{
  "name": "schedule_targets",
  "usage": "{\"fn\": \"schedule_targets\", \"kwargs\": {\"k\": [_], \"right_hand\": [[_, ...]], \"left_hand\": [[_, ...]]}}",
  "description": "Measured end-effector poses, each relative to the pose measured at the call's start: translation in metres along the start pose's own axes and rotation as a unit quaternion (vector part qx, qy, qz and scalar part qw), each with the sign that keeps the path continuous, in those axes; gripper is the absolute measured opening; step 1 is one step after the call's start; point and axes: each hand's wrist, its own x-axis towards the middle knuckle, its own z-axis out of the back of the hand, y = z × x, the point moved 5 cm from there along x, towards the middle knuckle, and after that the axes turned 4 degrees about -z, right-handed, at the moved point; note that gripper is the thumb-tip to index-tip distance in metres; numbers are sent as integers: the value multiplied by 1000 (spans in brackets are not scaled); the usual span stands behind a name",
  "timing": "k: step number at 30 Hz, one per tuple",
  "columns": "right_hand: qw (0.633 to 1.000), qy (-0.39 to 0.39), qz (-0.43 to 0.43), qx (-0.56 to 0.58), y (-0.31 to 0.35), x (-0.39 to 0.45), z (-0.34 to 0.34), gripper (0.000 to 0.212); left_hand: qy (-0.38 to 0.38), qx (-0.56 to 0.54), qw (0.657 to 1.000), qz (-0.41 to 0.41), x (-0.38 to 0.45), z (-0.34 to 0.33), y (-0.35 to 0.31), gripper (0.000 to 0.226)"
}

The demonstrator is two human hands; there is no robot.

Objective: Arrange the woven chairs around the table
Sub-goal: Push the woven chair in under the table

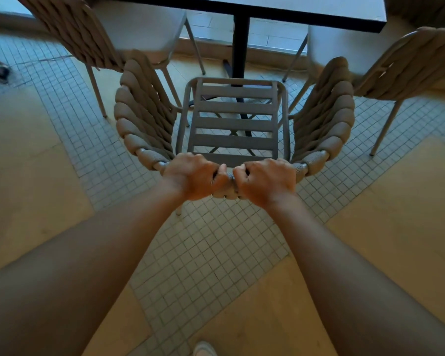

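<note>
hands: left hand [193, 176] + right hand [267, 179] clamped on woven chair [233, 119] backrest top, frame centre | table [306, 9] upper frame (two more chairs flank it)

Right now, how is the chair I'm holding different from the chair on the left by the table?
The held chair has a bare slatted seat; the left chair carries a pale seat cushion. The held chair is gripped at its backrest top by the left hand and right hand; the left chair stands untouched. The held chair faces the table pedestal; the left chair sits at the table's side. Both have thick woven rope backs.
</note>
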Motion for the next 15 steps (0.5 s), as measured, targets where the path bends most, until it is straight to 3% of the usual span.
{"fn": "schedule_targets", "kwargs": {"k": [5,11,15], "right_hand": [[1000,-20,-14,-7,14,27,-6,53],[999,-39,-28,1,29,55,-6,59],[996,-87,-21,14,33,61,-6,50]], "left_hand": [[7,-12,1000,4,15,0,36,66],[-27,-9,1000,-1,33,2,67,57],[-72,-14,997,6,37,1,80,50]]}}
